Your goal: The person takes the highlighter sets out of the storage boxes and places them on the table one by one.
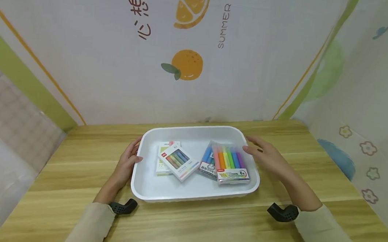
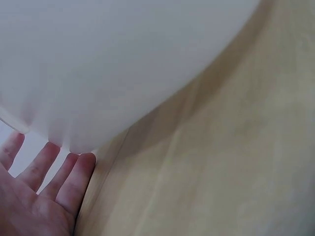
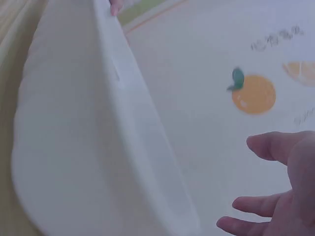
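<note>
Pale sleeves (image 1: 91, 221) lie nearest us, each with a black wrist device (image 1: 123, 207) at the cuff. Beyond them, between the two hands, we find the white tray (image 1: 190, 188) at the wooden table (image 1: 175, 231); whether its base is fully resting there, we cannot tell. Our left hand (image 1: 124, 166) grips its near end, thumb over the rim and fingers outside. Our right hand (image 1: 268, 156) is spread wide beside the opposite end and holds nothing.

Toward the left hand, inside the tray, a windowed white box (image 1: 178, 160) lies askew on a pale box (image 1: 162, 167). Toward the right hand, a clear pack of bright sticks (image 1: 229, 165) overlaps a darker-labelled pack (image 1: 206, 165).

We judge the step in hand to be taking or releasing hold of the tray by its ends; if a two-handed hold is wanted, the next move calls for right fingers beneath the rim and thumb over it.

Only the head view shows us the contents. The left wrist view adds the fingertips against the tray's outer wall. From the right wrist we see a gap between right thumb and rim, where from above they seem to overlap.
</note>
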The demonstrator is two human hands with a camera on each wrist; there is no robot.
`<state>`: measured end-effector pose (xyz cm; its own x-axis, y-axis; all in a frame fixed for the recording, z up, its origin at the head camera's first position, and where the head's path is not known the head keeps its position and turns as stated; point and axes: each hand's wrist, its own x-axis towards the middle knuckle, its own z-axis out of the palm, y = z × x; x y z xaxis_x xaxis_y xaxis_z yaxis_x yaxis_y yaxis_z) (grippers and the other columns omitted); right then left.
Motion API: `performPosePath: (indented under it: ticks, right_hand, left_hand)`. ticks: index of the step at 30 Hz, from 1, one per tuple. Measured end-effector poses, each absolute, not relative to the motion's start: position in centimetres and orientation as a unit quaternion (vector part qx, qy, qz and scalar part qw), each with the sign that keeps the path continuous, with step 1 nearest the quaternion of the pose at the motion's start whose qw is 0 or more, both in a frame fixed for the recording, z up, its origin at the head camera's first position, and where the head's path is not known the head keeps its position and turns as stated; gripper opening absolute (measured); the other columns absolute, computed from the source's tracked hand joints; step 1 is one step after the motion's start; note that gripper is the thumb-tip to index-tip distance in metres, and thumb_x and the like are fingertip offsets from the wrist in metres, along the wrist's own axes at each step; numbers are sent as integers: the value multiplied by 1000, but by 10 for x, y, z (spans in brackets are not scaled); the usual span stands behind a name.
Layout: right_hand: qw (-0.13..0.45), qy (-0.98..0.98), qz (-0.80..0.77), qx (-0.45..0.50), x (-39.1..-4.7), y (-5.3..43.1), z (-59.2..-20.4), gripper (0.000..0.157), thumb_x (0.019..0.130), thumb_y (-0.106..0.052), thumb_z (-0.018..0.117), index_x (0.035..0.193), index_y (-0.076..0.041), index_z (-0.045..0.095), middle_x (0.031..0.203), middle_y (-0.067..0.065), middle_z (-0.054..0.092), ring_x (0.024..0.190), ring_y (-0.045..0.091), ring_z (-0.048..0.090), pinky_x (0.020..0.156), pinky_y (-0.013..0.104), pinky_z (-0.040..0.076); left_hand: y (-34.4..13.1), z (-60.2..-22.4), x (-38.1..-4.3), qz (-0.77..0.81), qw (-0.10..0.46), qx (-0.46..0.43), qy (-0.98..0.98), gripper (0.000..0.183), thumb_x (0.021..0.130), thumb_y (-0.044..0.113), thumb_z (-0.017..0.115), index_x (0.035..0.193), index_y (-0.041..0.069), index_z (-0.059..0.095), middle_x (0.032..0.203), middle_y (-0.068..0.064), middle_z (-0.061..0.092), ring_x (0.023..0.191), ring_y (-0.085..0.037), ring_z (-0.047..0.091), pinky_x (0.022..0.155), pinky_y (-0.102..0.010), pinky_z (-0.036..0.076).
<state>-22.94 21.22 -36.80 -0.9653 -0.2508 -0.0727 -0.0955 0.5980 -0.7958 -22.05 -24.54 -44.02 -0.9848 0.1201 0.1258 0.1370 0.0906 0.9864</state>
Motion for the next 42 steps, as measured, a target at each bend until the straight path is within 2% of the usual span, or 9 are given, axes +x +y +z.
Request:
performPosePath:
  ticks: [4,12,14,17,24,28,37,42]
  right_hand:
    - [97,885,-439,-121,-225,202,-352,71,100,-45,56,156,-7,35,162,19,34,150,46,29,113,68,34]
    - [129,893,-415,-119,-218,176,-338,71,97,-48,59,155,-11,38,162,14,37,149,40,36,114,64,36]
    - [134,894,-410,-123,-218,169,-337,72,97,-49,59,155,-12,39,161,14,38,148,39,37,114,64,36]
    - [141,892,-408,-136,-221,157,-337,74,95,-52,61,155,-13,40,161,13,40,147,39,39,113,64,37]
    - [155,888,-397,-174,-232,133,-339,76,91,-50,67,153,-12,43,158,11,44,142,36,47,110,58,45]
    - [167,887,-395,-170,-236,120,-342,79,88,-50,71,152,-14,45,157,10,45,141,35,49,108,54,48]
    - [173,892,-375,-181,-242,93,-342,81,85,-48,76,152,-14,45,154,11,49,139,33,52,110,50,47]
    - [169,901,-350,-191,-246,80,-344,79,87,-46,75,152,-11,45,153,14,51,137,34,53,109,48,49]
  left_hand:
    - [-243,-440,-218,-671,10,-76,-738,71,91,0,41,159,11,25,141,-2,48,110,-7,60,80,-24,58]
    - [-242,-439,-218,-667,14,-78,-741,69,92,0,42,159,10,26,137,4,52,109,-6,61,80,-23,57]
    - [-243,-438,-218,-664,13,-77,-744,70,92,0,42,159,10,26,139,1,51,108,-6,61,79,-23,57]
    - [-243,-437,-220,-664,11,-80,-744,70,92,0,40,159,10,25,147,-11,45,109,-5,60,80,-22,57]
    - [-241,-437,-219,-671,6,-75,-738,70,93,0,39,160,10,23,149,-10,42,112,-6,59,82,-22,57]
    - [-239,-438,-218,-671,3,-75,-738,70,93,0,39,160,10,22,153,-15,38,113,-6,59,82,-22,57]
    - [-240,-439,-218,-673,3,-76,-736,69,93,1,40,159,11,24,149,-10,41,113,-7,60,82,-23,57]
    - [-240,-438,-219,-672,0,-76,-737,69,94,1,40,160,12,23,153,-15,38,112,-6,60,82,-22,57]
